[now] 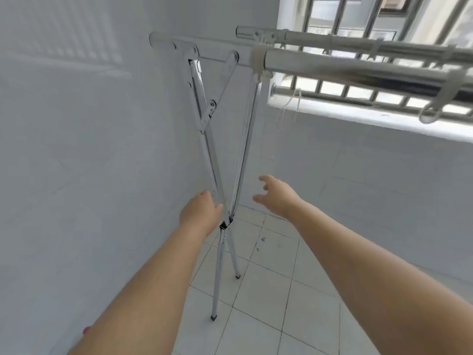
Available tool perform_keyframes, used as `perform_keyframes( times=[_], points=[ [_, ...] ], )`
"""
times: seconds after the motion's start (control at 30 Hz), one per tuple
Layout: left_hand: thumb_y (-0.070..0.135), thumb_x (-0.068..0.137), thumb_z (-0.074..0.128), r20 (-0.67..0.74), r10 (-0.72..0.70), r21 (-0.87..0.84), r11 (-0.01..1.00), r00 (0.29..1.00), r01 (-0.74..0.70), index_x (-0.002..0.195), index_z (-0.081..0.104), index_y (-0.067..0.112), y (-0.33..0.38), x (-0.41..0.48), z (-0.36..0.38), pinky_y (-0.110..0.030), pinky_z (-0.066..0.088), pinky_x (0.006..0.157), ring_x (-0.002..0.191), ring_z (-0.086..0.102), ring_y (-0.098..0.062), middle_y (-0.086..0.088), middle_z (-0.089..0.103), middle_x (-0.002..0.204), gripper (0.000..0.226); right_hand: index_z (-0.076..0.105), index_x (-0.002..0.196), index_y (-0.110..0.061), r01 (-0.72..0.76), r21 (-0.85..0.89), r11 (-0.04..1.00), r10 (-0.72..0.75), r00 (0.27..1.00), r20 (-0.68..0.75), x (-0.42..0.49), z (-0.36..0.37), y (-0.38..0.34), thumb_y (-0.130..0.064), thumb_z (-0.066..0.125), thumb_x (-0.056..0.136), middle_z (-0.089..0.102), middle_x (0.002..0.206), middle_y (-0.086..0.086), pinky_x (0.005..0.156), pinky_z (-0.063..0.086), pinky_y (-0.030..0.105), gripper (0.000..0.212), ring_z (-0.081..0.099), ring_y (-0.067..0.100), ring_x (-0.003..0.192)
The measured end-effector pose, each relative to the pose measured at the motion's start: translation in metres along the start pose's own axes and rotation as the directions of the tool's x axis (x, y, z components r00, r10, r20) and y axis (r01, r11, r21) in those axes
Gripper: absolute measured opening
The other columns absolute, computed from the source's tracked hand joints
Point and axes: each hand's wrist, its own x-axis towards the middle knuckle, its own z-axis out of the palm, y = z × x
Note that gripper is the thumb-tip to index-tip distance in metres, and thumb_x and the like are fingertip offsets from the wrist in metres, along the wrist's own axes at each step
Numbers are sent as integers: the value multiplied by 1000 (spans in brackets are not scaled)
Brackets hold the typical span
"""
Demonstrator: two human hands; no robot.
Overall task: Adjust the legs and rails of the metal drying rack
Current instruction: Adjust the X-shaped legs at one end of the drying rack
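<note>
The metal drying rack stands in a white corner, its two shiny legs crossing at a black pivot. The left upper leg rises to a hinged bracket on the end bar. The right upper leg rises to the thick near rail. A second rail runs behind it. My left hand wraps the left leg just above the pivot, thumb in front. My right hand hovers with fingers spread, right of the right leg and not touching it.
Two capped feet rest on the white tiled floor. White walls close in on the left and behind. A barred window lies at the upper right. White clips and cords hang from the rails.
</note>
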Motion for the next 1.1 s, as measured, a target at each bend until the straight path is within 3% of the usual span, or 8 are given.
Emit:
perform_keyframes(
  times=[0.1,0.27,0.37,0.47,0.6,0.87,0.97,1.1],
  points=[
    [39,93,48,-1,43,-7,999,999,-43,131,46,10,-5,19,-3,-39,48,90,114,54,-29,-8,53,131,48,29,145,-20,-23,54,998,24,1000,-13,22,1,-13,-29,58,91,49,135,7,93,47,39,62,52,26,115],
    [45,88,53,-40,130,-67,989,991,-132,96,58,19,-11,45,-6,-31,46,66,84,61,-23,1,64,90,28,31,143,-16,-95,157,983,113,987,-110,63,-9,-26,-23,56,92,54,127,10,82,50,38,57,58,26,95],
    [44,88,53,-38,215,-93,972,976,-218,76,49,30,-19,58,-7,-26,36,53,69,56,-18,6,58,72,18,32,142,-16,-152,242,958,186,975,-123,87,-10,-37,-23,56,93,57,121,9,76,49,35,55,57,23,85],
    [43,87,53,-26,293,-100,950,956,-295,66,37,37,-21,72,-10,-20,30,46,61,50,-13,11,49,60,28,38,136,-13,-131,289,948,179,973,-147,112,-13,-51,-24,55,93,61,113,9,67,45,31,47,59,24,83],
    [41,89,52,-62,367,-73,926,928,-371,71,28,40,-24,88,-8,-21,27,44,52,41,-4,11,39,56,30,48,112,-5,-149,227,962,203,949,-240,137,-13,-61,-15,45,95,62,102,14,49,37,27,20,53,23,69],
    [38,91,53,-34,450,-45,891,892,-452,79,38,31,-9,140,-5,-23,29,44,51,41,-9,9,39,55,20,48,114,-2,-221,197,955,270,924,-270,180,-27,-58,-9,42,95,59,109,16,65,42,34,21,53,29,82],
    [39,90,53,-28,448,-31,893,894,-449,77,41,26,4,165,-2,-25,30,45,53,43,-15,9,37,54,22,49,114,0,-225,136,965,255,926,-277,202,-37,-50,-3,41,95,58,110,17,66,44,33,21,56,30,86],
    [37,89,55,-29,454,-38,890,891,-455,70,34,28,29,209,5,-26,31,47,55,45,-19,9,37,51,30,49,109,-3,-214,171,962,260,910,-322,242,-56,-29,-9,42,95,60,97,14,60,42,33,16,54,27,75]
  ],
)
